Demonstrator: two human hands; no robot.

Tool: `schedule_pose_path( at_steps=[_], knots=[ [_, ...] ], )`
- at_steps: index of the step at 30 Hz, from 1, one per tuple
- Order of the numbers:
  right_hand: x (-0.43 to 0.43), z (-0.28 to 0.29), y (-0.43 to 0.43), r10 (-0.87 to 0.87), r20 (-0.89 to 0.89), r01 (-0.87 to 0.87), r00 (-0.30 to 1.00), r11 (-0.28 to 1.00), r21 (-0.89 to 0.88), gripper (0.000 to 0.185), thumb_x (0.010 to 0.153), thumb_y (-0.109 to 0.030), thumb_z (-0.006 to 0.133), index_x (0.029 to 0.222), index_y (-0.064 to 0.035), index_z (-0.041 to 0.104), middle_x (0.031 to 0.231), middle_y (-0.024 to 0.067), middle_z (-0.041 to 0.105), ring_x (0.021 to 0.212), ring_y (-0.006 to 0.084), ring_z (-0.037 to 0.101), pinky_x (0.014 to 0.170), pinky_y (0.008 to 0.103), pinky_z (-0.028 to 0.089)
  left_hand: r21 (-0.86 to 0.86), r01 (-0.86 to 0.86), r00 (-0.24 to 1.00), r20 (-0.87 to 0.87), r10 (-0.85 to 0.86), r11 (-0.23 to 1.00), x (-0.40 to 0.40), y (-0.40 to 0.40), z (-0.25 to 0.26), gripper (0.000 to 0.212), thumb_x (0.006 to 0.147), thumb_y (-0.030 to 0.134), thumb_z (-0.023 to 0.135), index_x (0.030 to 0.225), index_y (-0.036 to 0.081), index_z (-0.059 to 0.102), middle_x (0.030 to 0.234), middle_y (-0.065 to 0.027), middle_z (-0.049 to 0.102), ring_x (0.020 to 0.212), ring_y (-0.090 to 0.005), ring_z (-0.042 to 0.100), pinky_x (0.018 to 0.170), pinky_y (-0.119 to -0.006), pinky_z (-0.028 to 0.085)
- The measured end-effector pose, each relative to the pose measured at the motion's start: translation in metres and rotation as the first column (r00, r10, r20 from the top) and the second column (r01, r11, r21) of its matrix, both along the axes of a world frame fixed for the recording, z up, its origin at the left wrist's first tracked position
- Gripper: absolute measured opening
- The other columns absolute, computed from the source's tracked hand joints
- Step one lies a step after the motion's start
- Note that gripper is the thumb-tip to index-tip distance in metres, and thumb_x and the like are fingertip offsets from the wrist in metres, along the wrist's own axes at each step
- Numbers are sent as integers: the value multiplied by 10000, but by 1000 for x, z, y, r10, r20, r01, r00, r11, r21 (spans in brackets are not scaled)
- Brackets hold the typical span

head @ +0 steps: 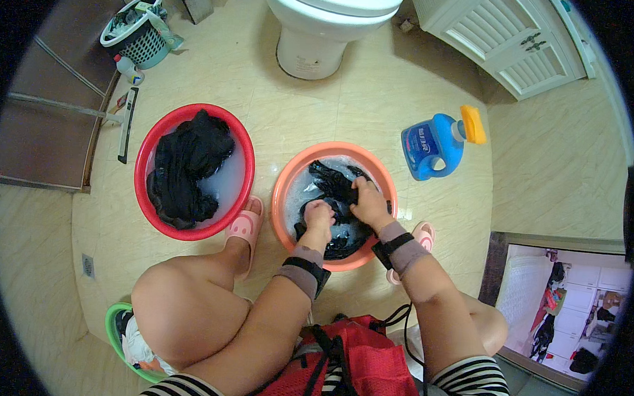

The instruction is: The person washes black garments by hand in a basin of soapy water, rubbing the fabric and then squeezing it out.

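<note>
An orange plastic basin (280,196) stands on the floor before me, with sudsy water and a wet black garment (333,182) in it. My left hand (320,217) is curled closed over the basin, its fingers on the dark cloth. My right hand (369,201) grips the same cloth near the basin's right side, thumb and fingers bent around a fold. To the left, a red basin (142,192) holds a bunched black garment (190,167) in cloudy water. A blue detergent bottle (434,147) with an orange cap lies at the right.
A toilet (312,46) stands ahead, a white louvred cabinet (500,42) at upper right. A laundry basket (144,42), a white bottle (128,70) and a floor squeegee (127,126) are at left. A green basin (114,337) of clothes sits behind my left knee.
</note>
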State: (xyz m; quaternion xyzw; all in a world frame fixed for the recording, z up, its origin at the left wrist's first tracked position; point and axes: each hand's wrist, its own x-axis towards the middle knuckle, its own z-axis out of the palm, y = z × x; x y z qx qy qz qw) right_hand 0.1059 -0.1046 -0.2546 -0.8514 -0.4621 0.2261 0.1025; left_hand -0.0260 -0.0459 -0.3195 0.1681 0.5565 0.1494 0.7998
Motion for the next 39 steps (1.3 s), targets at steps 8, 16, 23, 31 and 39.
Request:
schedule_pose_path(
  at_steps=[8, 16, 23, 31, 39],
  knots=[
    [-56, -34, 12, 384, 47, -299, 922, 782, -546, 583, 886, -161, 473, 1433, -280, 314, 1410, 197, 417, 1052, 335, 623, 843, 452, 506, -227, -101, 995, -19, 99, 969, -17, 17, -14, 516, 882, 325, 572, 1325, 101, 432, 1327, -151, 434, 1182, -288, 440, 971, -447, 377],
    [-25, -9, 23, 115, -272, -66, 955, 981, 183, 329, 662, 16, 586, 967, -73, 672, 974, 147, 634, 1009, 324, 598, 896, 385, 474, -305, -172, 945, 216, 244, 937, -12, 19, -2, 487, 899, 426, 560, 1285, 135, 499, 1278, -66, 537, 1191, -247, 468, 982, -451, 380],
    [-46, 89, 14, 471, -367, -301, 803, 850, 433, 316, 615, -95, 716, 902, -80, 584, 964, 149, 592, 964, 362, 586, 842, 394, 475, -457, -157, 779, 487, 394, 875, -15, 41, 22, 266, 885, 311, 563, 1027, 86, 578, 939, -92, 610, 829, -250, 600, 735, -413, 533],
    [-23, 50, 8, 207, -518, -7, 830, 932, 361, 540, 634, -43, 739, 1138, -7, 548, 1028, 196, 607, 927, 286, 615, 798, 377, 496, -388, -304, 669, 563, 485, 870, 2, 35, 58, 336, 849, 102, 490, 1182, 66, 525, 1041, -80, 615, 1000, -270, 578, 920, -480, 463],
    [27, -34, 6, -244, -18, 227, 970, 873, 433, 643, 728, 84, 536, 1345, -75, 459, 1075, 222, 623, 936, 330, 648, 788, 405, 528, -437, -354, 865, 183, 467, 827, 5, 24, 25, 687, 915, 319, 530, 1476, 86, 209, 1542, -135, 185, 1407, -293, 218, 1134, -433, 202]
  ],
)
